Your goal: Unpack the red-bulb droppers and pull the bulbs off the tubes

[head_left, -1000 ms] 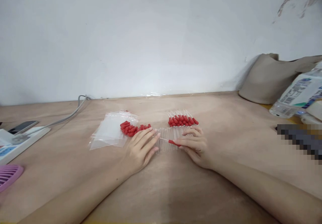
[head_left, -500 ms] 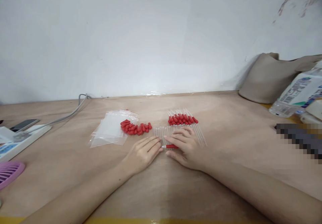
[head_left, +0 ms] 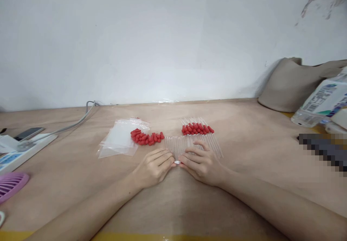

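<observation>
Between my two hands spans a glass dropper tube (head_left: 177,162), of which only a short clear stretch shows. My left hand (head_left: 156,165) pinches its left part. My right hand (head_left: 202,163) closes over its right end, where the fingers hide the red rubber bulb. Just beyond my hands lies a row of bare glass tubes (head_left: 173,143). Behind my right hand, droppers with red bulbs (head_left: 196,128) lie side by side, glass stems pointing away. Several loose red rubber bulbs (head_left: 146,137) form a curved heap beyond my left hand.
Clear zip bags (head_left: 116,140) lie left of the loose bulbs. At far left are a power strip (head_left: 32,150) with a grey cable, a phone (head_left: 29,134) and a pink slatted object (head_left: 13,185). A plastic bottle (head_left: 320,102) and a grey-brown bag-like object (head_left: 284,85) stand at right.
My right hand's fingers have closed in over the red bulb, which showed before and is now covered. The two hands hold the dropper slightly nearer to me.
</observation>
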`<control>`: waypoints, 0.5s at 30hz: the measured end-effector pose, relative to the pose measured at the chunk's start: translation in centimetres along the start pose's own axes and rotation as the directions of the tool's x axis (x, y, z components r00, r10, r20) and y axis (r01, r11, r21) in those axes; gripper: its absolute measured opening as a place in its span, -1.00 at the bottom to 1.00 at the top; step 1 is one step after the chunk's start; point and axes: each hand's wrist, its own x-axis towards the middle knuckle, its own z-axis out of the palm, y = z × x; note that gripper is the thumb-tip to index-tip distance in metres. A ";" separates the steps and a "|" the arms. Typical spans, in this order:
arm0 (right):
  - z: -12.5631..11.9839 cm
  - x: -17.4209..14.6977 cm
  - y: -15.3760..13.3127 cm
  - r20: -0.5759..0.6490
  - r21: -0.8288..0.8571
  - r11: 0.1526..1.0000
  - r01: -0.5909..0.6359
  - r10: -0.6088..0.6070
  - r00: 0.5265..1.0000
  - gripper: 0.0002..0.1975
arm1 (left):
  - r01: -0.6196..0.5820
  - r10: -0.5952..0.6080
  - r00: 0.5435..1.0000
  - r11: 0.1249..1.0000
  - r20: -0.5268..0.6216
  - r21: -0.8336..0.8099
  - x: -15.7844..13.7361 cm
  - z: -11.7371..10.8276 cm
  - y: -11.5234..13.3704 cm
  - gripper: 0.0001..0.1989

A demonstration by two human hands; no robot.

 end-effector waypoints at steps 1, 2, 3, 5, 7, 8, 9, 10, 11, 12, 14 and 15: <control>0.0 0.0 0.0 -0.006 -0.005 1.000 0.007 -0.007 1.000 -0.92 | 0.003 -0.003 1.000 1.000 0.001 -0.003 0.0 0.0 0.0 -0.93; -0.1 0.0 0.0 -0.010 -0.012 1.000 0.013 -0.013 1.000 -0.92 | 0.006 -0.006 1.000 1.000 0.003 -0.005 -0.1 0.0 0.0 -0.93; -0.1 0.0 0.1 -0.012 -0.020 1.000 0.017 -0.018 1.000 -0.92 | 0.008 -0.008 1.000 1.000 0.004 -0.006 -0.1 0.0 0.0 -0.93; -0.3 -0.1 0.0 -0.013 -0.043 0.999 0.028 -0.029 1.000 -0.92 | 0.013 -0.013 1.000 1.000 0.009 -0.006 -0.2 0.0 0.0 -0.93; -0.5 -0.1 0.0 -0.016 -0.072 0.996 0.044 -0.046 0.999 -0.91 | 0.014 -0.014 1.000 1.000 0.013 -0.008 -0.2 -0.1 0.0 -0.93; -0.7 -0.2 -0.1 -0.019 -0.091 0.994 0.059 -0.061 0.998 -0.91 | 0.013 -0.013 1.000 1.000 0.015 -0.011 -0.2 -0.1 0.0 -0.93; -0.9 -0.3 -0.1 -0.019 -0.115 0.990 0.079 -0.082 0.996 -0.90 | 0.011 -0.011 1.000 1.000 0.016 -0.014 -0.3 -0.1 0.0 -0.93; -1.0 -0.4 -0.1 -0.017 -0.141 0.985 0.102 -0.106 0.994 -0.89 | 0.007 -0.007 1.000 1.000 0.016 -0.017 -0.3 -0.1 0.0 -0.93; -1.2 -0.6 -0.1 -0.014 -0.168 0.978 0.127 -0.131 0.991 -0.88 | 0.003 -0.003 1.000 1.000 0.014 -0.021 -0.3 -0.2 0.1 -0.92; -1.4 -0.7 -0.2 -0.010 -0.193 0.970 0.149 -0.154 0.988 -0.88 | 0.000 0.000 1.000 1.000 0.010 -0.024 -0.3 -0.2 0.1 -0.92; -1.7 -1.0 -0.2 -0.007 -0.232 0.955 0.183 -0.190 0.982 -0.86 | -0.005 0.005 1.000 0.999 0.002 -0.032 -0.3 -0.2 0.1 -0.92; -1.8 -1.1 -0.2 -0.007 -0.244 0.951 0.192 -0.200 0.980 -0.86 | -0.007 0.007 1.000 0.999 0.001 -0.036 -0.2 -0.3 0.1 -0.92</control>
